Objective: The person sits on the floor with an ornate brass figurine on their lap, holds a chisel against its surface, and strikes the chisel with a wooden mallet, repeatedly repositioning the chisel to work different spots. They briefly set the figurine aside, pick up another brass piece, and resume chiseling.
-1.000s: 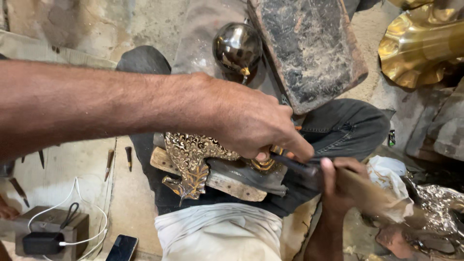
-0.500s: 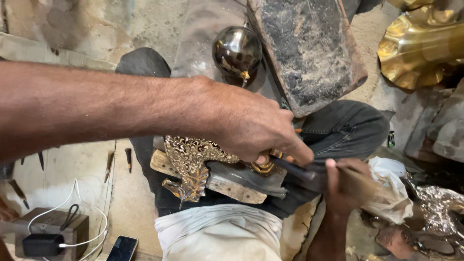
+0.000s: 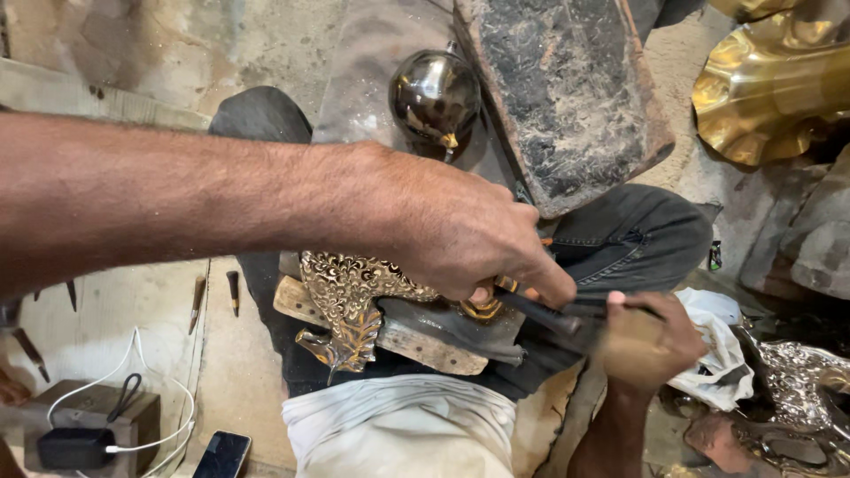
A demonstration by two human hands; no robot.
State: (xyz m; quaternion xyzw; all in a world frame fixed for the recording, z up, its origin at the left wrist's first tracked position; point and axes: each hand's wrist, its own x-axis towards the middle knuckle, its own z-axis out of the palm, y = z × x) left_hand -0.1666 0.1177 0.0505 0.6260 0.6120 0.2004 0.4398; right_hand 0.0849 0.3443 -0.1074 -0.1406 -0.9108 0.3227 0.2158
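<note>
Showing gold filigree scrollwork on brass ornament, mirror-dark sheen on metal sphere, white cable, white cloth.

Chisel tip hidden under left hand; right hand motion-blurred

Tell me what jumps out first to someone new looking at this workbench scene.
The left hand reaches across mid-frame, pressing an ornate brass piece onto a wooden block on the lap. The right hand, lower right, grips a dark tool against it. A shiny metal ball sits at the top.
</note>
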